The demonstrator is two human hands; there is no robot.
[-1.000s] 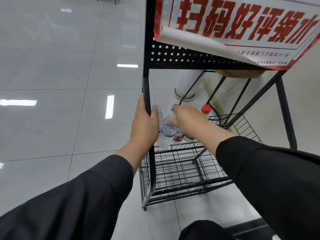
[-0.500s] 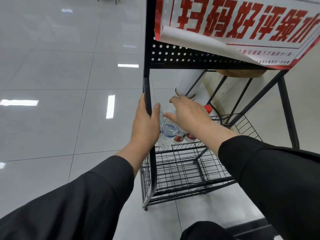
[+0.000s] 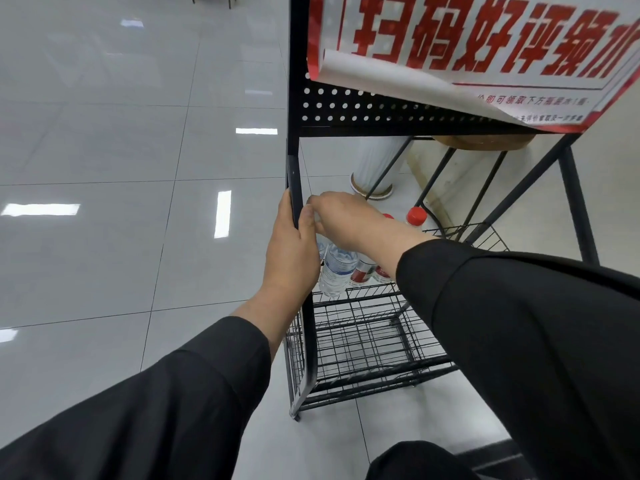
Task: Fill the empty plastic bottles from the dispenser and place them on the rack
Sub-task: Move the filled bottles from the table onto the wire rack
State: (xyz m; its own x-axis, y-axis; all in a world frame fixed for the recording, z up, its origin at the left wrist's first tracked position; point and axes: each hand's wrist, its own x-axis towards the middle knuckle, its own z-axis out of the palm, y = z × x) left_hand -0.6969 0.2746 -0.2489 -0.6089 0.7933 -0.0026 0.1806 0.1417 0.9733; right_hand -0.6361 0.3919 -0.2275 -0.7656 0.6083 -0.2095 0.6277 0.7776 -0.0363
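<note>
My left hand [image 3: 291, 251] grips the front upright post [image 3: 297, 161] of the black rack. My right hand [image 3: 349, 220] reaches in from the right and holds the top of a clear plastic bottle with a blue label [image 3: 336, 270]; its cap is hidden under my fingers. This bottle stands on the upper wire shelf [image 3: 360, 299], right behind the post. Beside it stand bottles with red labels [image 3: 363, 271], and one red cap [image 3: 416, 215] shows behind my wrist.
A lower wire shelf [image 3: 363, 344] sits under the bottles. A red and white paper sign [image 3: 485, 50] hangs over the rack's perforated top panel [image 3: 363, 107]. A white cylinder [image 3: 375, 168] stands on the floor behind. Glossy grey tiles [image 3: 121, 237] spread to the left.
My right hand has slid left and slightly up over the bottle top, closer to the post and my left thumb. My left hand stays on the post.
</note>
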